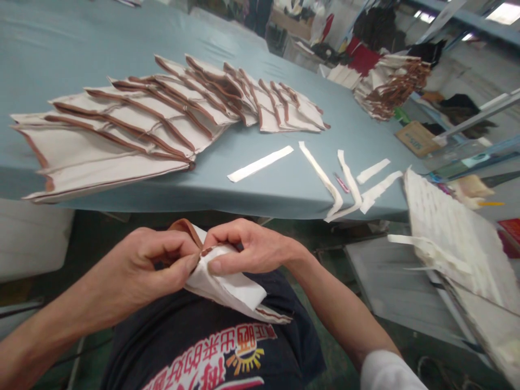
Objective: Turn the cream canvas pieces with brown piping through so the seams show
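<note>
Cream cloth piece [244, 290] — light and limp, I judge, best gripped at its brown trim [207, 251] — sits pinched in both my left fingers [182, 271] and right fingers [227, 264].

Head view: worn by you, facing forward and down
Close below: left grip [162, 264], right grip [252, 250]
Farther ahead: the surface [122, 35]

Small pink object [342, 183] on blue tabletop [345, 130], brown cardboard box [417, 138], red cloth [362, 57], ceiling light [505, 13]
</note>
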The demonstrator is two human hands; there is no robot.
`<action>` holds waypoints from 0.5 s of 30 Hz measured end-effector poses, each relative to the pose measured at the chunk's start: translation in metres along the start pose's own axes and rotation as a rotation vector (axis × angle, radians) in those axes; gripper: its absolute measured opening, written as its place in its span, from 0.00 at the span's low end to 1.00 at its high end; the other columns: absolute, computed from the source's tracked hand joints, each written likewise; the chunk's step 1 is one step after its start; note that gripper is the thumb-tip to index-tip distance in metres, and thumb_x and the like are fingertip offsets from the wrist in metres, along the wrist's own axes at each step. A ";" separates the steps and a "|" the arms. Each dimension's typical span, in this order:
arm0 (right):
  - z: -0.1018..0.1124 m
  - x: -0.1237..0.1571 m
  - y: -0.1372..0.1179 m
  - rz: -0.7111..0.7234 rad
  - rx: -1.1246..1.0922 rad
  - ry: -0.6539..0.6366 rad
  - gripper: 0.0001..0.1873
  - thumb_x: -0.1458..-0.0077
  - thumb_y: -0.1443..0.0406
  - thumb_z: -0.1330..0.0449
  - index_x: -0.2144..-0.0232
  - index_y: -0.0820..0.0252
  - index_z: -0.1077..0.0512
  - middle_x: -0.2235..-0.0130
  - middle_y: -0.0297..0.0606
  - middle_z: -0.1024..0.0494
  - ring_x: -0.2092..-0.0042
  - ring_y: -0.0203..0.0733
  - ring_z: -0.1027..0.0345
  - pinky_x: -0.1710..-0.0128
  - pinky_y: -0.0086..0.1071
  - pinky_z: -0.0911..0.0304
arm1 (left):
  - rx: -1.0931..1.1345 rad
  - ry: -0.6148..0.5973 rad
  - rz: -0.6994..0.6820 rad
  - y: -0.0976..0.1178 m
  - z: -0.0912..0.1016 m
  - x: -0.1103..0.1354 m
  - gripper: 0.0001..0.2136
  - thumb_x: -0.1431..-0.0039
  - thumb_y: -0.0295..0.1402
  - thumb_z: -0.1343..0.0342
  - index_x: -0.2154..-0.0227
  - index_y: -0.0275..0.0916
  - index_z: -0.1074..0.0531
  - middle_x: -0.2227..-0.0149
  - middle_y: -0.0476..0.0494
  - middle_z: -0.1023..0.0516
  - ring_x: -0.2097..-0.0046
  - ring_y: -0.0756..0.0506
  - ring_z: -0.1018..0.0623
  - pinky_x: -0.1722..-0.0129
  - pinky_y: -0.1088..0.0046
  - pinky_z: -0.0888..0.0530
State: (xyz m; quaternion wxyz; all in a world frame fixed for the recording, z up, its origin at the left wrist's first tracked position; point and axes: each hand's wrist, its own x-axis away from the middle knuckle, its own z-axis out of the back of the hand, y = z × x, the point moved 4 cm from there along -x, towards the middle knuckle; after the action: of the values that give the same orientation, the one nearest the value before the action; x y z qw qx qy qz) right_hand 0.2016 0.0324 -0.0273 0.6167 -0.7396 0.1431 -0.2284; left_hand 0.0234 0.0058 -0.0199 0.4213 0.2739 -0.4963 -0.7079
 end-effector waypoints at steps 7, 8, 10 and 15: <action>-0.006 -0.003 -0.006 0.034 0.099 0.067 0.16 0.44 0.56 0.28 0.67 0.62 0.27 0.70 0.27 0.30 0.68 0.33 0.42 0.66 0.28 0.44 | -0.095 0.112 -0.159 0.007 0.001 0.006 0.14 0.39 0.32 0.44 0.80 0.41 0.24 0.81 0.58 0.30 0.80 0.55 0.33 0.79 0.86 0.37; -0.007 -0.002 -0.007 0.040 0.124 0.078 0.15 0.43 0.57 0.29 0.67 0.62 0.26 0.70 0.27 0.31 0.68 0.33 0.42 0.66 0.27 0.44 | -0.097 0.117 -0.169 0.005 0.001 0.007 0.14 0.38 0.31 0.44 0.80 0.42 0.25 0.81 0.59 0.30 0.80 0.55 0.33 0.79 0.86 0.37; -0.008 -0.002 -0.009 0.055 0.162 0.097 0.12 0.43 0.60 0.30 0.67 0.62 0.26 0.70 0.27 0.31 0.68 0.33 0.41 0.65 0.27 0.43 | -0.090 0.123 -0.175 0.002 0.001 0.009 0.13 0.38 0.31 0.44 0.80 0.42 0.25 0.81 0.59 0.31 0.80 0.55 0.35 0.80 0.86 0.38; -0.010 -0.002 -0.006 0.096 0.148 0.107 0.09 0.43 0.63 0.31 0.66 0.63 0.25 0.68 0.29 0.28 0.66 0.33 0.38 0.62 0.27 0.42 | -0.081 0.127 -0.136 -0.001 0.005 0.010 0.16 0.34 0.34 0.44 0.80 0.42 0.25 0.80 0.58 0.28 0.79 0.55 0.34 0.80 0.85 0.38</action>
State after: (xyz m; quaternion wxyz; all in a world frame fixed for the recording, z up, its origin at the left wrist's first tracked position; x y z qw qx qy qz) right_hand 0.1942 0.0264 -0.0205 0.6714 -0.6709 0.1940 -0.2479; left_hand 0.0141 -0.0003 -0.0191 0.4136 0.3342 -0.4200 -0.7355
